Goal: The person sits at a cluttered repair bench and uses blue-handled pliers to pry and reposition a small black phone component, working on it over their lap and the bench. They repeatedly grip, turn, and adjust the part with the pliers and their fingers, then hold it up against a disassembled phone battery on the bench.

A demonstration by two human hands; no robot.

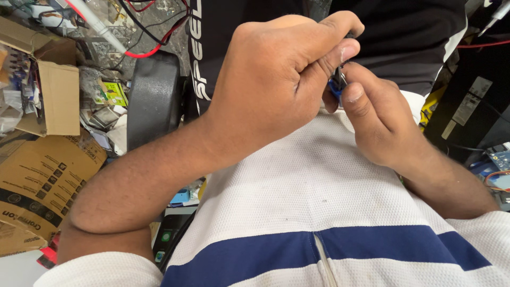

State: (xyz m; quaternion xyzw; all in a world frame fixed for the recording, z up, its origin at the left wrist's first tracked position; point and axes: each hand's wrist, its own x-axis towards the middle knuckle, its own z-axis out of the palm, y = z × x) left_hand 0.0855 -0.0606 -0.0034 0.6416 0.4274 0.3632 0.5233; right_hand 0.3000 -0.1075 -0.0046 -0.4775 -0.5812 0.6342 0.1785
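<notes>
Far left: open brown cardboard box (58,98). Near left: flattened brown printed carton (40,178). Beside the box: small green packet (114,93). Right: white label (470,101) on black casing.

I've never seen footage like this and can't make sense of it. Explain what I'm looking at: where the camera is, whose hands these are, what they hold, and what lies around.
There is one picture, taken by a camera worn on a person's head and looking down over their own chest. The white cloth with the blue band is their shirt.

The two bare hands are the wearer's own, raised close together in front of the body. The left hand and the right hand both pinch one small part, blue with a dark bit, between the fingertips. Most of it is hidden, so I cannot tell what it is.

There is no clear work surface. On the left lie cardboard boxes, a black rounded armrest and red and black wires. On the right are dark equipment and a blue circuit board.
</notes>
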